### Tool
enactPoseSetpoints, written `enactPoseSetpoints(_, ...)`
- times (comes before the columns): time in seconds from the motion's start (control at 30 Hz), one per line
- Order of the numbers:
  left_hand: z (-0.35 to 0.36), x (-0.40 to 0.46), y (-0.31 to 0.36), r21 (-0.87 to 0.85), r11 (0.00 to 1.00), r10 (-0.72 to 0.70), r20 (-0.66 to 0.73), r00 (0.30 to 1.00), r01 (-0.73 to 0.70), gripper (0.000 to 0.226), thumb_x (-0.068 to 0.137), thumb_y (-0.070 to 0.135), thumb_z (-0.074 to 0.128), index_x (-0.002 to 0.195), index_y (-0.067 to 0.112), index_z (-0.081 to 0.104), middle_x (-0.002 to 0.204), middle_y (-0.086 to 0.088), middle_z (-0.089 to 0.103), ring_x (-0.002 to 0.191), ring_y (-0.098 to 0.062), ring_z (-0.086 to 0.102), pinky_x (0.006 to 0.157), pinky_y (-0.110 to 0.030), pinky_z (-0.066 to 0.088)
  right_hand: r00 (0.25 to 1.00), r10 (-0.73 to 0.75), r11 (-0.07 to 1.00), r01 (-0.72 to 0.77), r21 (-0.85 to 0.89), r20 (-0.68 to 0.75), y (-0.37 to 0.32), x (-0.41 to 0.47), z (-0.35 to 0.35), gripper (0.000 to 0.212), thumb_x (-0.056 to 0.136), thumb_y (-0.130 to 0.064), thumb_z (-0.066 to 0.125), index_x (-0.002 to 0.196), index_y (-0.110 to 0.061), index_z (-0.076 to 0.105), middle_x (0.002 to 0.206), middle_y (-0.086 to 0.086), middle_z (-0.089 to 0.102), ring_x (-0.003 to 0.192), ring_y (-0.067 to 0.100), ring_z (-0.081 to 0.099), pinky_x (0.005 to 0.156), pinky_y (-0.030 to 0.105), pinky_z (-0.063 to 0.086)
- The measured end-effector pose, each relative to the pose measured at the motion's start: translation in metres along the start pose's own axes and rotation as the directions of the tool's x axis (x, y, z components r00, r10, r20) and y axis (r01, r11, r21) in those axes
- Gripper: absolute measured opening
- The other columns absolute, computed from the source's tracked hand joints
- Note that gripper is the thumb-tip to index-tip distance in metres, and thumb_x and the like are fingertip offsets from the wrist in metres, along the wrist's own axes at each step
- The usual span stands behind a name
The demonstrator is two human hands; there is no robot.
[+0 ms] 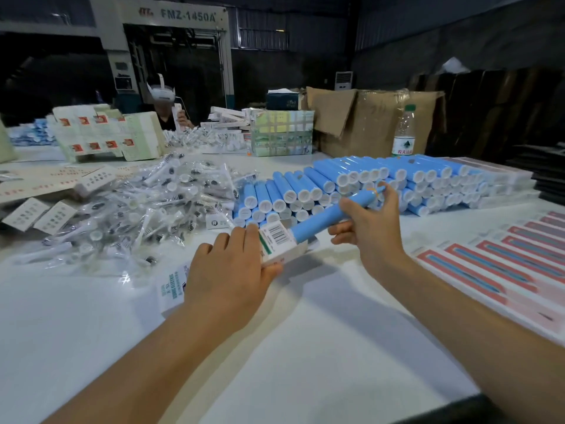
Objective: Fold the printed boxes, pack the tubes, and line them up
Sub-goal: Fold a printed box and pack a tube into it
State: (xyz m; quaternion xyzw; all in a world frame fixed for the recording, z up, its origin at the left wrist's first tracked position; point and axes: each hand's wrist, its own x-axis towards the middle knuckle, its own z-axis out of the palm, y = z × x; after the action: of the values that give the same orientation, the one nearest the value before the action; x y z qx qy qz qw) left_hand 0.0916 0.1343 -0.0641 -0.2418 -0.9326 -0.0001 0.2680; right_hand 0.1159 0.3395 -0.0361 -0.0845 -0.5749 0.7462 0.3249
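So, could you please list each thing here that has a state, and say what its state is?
Left hand: grips the printed box.
Printed box: folded up, end open, tube entering.
Right hand: holds the blue tube.
Blue tube: tilted, lower end at the box mouth.
Stacked tubes: lying in rows, caps on.
Water bottle: upright, capped.
Cardboard carton: flaps open.

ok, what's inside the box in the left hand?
The lower end of a blue tube, held by the right hand, enters the box gripped by the left hand. How deep it sits is hidden.
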Motion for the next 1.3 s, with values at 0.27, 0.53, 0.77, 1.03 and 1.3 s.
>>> enactPoseSetpoints(0.27, -0.001, -0.002, 0.002, 0.005, 1.000, -0.021, 0.004, 1.000, 0.021, 0.074, 0.087, 0.063, 0.016, 0.142, 0.015, 0.028, 0.127, 0.001, 0.048, 0.108, -0.021, 0.048, 0.081, -0.033, 0.035, 0.987, -0.024, 0.912, 0.087, -0.400, 0.161, 0.019, -0.028, 0.012, 0.019, 0.095, -0.025, 0.055, 0.084, -0.022, 0.070, 0.084, -0.004, 0.064, 0.062, 0.006, 0.052, 0.056, 0.026, 0.040)
enactPoseSetpoints(0.53, 0.005, -0.004, -0.003, 0.001, 0.999, 0.037, 0.045, 0.998, -0.037, 0.065, 0.092, 0.063, 0.026, 0.137, 0.017, 0.024, 0.126, 0.002, 0.044, 0.107, -0.020, 0.044, 0.082, -0.034, 0.031, 0.990, -0.057, 0.907, 0.105, -0.408, 0.130, 0.018, -0.026, 0.007, 0.030, 0.096, -0.022, 0.052, 0.073, -0.019, 0.070, 0.067, -0.008, 0.061, 0.052, 0.006, 0.045, 0.052, 0.022, 0.036)
enactPoseSetpoints(0.77, 0.008, -0.008, -0.001, -0.067, 0.991, 0.114, 0.003, 0.993, -0.114, 0.064, 0.092, 0.058, 0.038, 0.134, 0.011, 0.033, 0.121, -0.005, 0.048, 0.104, -0.026, 0.045, 0.078, -0.039, 0.029, 0.926, -0.099, 0.721, 0.318, -0.615, 0.364, 0.000, 0.005, 0.051, 0.022, 0.089, -0.013, 0.059, 0.070, -0.003, 0.065, 0.049, -0.011, 0.052, 0.047, 0.003, 0.043, 0.047, 0.018, 0.037)
enactPoseSetpoints(1.03, 0.000, -0.010, 0.000, -0.118, 0.985, 0.120, -0.041, 0.992, -0.124, 0.050, 0.092, 0.046, 0.048, 0.124, 0.008, 0.041, 0.116, -0.013, 0.049, 0.100, -0.031, 0.045, 0.072, -0.039, 0.019, 0.692, 0.067, 0.109, 0.710, -0.695, 0.718, 0.037, 0.044, 0.166, 0.005, 0.089, -0.010, 0.053, 0.093, -0.007, 0.053, 0.093, 0.015, 0.061, 0.083, 0.029, 0.053, 0.065, 0.033, 0.038)
enactPoseSetpoints(1.3, 0.006, -0.010, -0.004, -0.147, 0.981, 0.118, -0.060, 0.991, -0.126, 0.043, 0.088, 0.046, 0.054, 0.113, 0.011, 0.050, 0.106, -0.010, 0.055, 0.090, -0.029, 0.050, 0.069, -0.038, 0.022, 0.691, 0.153, -0.042, 0.719, -0.694, 0.707, 0.071, 0.057, 0.195, 0.024, 0.084, 0.007, 0.042, 0.100, -0.007, 0.031, 0.066, 0.003, 0.039, 0.054, 0.013, 0.038, 0.043, 0.026, 0.021)
